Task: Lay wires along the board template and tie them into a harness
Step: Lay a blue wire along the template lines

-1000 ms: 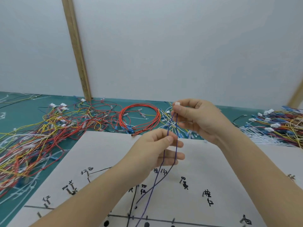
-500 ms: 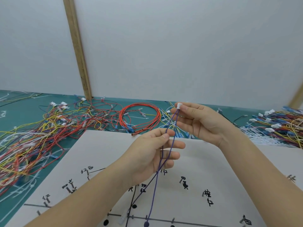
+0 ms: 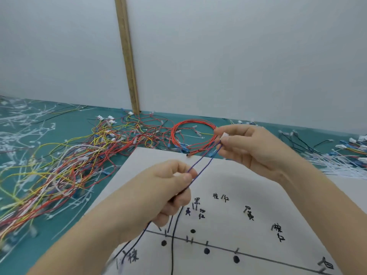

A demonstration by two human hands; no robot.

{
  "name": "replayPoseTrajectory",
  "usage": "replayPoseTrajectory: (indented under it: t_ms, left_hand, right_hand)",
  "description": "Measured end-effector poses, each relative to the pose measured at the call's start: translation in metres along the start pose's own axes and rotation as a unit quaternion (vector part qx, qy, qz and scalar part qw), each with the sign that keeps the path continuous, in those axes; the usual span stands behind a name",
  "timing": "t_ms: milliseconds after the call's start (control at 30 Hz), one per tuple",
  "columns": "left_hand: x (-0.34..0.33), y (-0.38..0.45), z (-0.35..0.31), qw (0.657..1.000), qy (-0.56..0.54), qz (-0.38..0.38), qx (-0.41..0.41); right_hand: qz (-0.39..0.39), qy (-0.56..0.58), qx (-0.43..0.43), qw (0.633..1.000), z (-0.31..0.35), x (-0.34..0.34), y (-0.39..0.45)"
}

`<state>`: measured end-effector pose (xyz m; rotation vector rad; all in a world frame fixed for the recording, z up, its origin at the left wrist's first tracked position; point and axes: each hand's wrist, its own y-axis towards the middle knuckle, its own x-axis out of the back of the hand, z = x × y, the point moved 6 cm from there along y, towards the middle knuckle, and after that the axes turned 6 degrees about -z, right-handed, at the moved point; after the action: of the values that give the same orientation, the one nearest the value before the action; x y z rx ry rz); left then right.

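Observation:
A thin purple wire pair (image 3: 204, 161) is stretched between my hands above the white board template (image 3: 238, 215). My right hand (image 3: 252, 147) pinches the pair's white connector (image 3: 224, 135) at the upper end. Lower down, my left hand (image 3: 158, 197) has its fingers curled round the two strands, and the purple wire runs out under the hand toward the bottom left. A black wire (image 3: 173, 245) lies on the template under my left hand, running down to the bottom edge. The template carries black lines, dots and handwritten labels.
A big tangle of red, yellow and white wires (image 3: 59, 169) covers the green mat on the left. A coil of red wire (image 3: 193, 135) lies just behind the template. More wires and white cable ties (image 3: 341, 155) lie at the right. A wooden strip (image 3: 127, 56) stands against the white wall.
The camera has swung to the left and closer. My left hand has curled tighter round the purple strands and slid down along them; my right hand still pinches the connector.

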<state>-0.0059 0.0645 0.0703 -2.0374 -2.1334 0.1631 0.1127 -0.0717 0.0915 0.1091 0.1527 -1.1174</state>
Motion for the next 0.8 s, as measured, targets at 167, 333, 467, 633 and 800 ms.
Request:
replayPoseTrajectory:
  t_ms: [167,333,467,633,800]
  left_hand:
    - [0.021,-0.016,0.043,0.995,0.047,-0.076,0.049]
    - [0.024,-0.020,0.055,0.954,0.249,-0.165,-0.018]
    - [0.013,-0.019,0.052,0.854,0.470,-0.218,-0.048]
    - [0.004,-0.010,0.056,0.801,0.547,-0.237,-0.052]
    - [0.006,-0.018,0.049,0.832,0.476,-0.275,-0.071]
  right_hand:
    - [0.014,-0.102,-0.053,0.993,-0.035,-0.023,0.009]
    - [0.037,-0.195,-0.075,0.977,-0.054,-0.038,0.015]
    - [0.050,-0.223,-0.077,0.971,-0.055,-0.035,0.012]
    - [0.031,-0.187,-0.058,0.980,-0.054,-0.023,0.008]
    - [0.033,-0.136,-0.030,0.990,-0.048,-0.020,0.005]
